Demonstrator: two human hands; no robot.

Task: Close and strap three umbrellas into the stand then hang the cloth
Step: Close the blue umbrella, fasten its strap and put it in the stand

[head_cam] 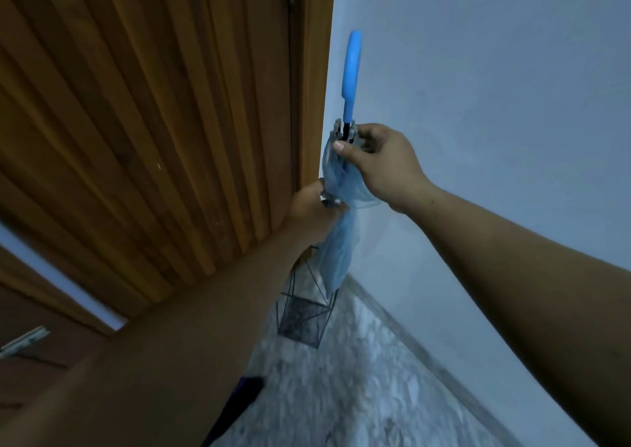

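A folded light-blue umbrella [336, 255] with a bright blue handle stands upright, its lower end down in a black wire stand [302, 317] on the floor by the wall. My left hand [309, 209] grips the gathered canopy around its middle. My right hand [379, 165] pinches the canopy's upper edge near the rib ends, just below the handle. The umbrella's tip is hidden inside the stand. No cloth is in view.
A ribbed wooden door [153, 122] fills the left, close beside the stand. A pale blue wall [478, 88] runs along the right, meeting a marbled floor [341, 395]. A dark object [239, 402] lies at the bottom under my left arm.
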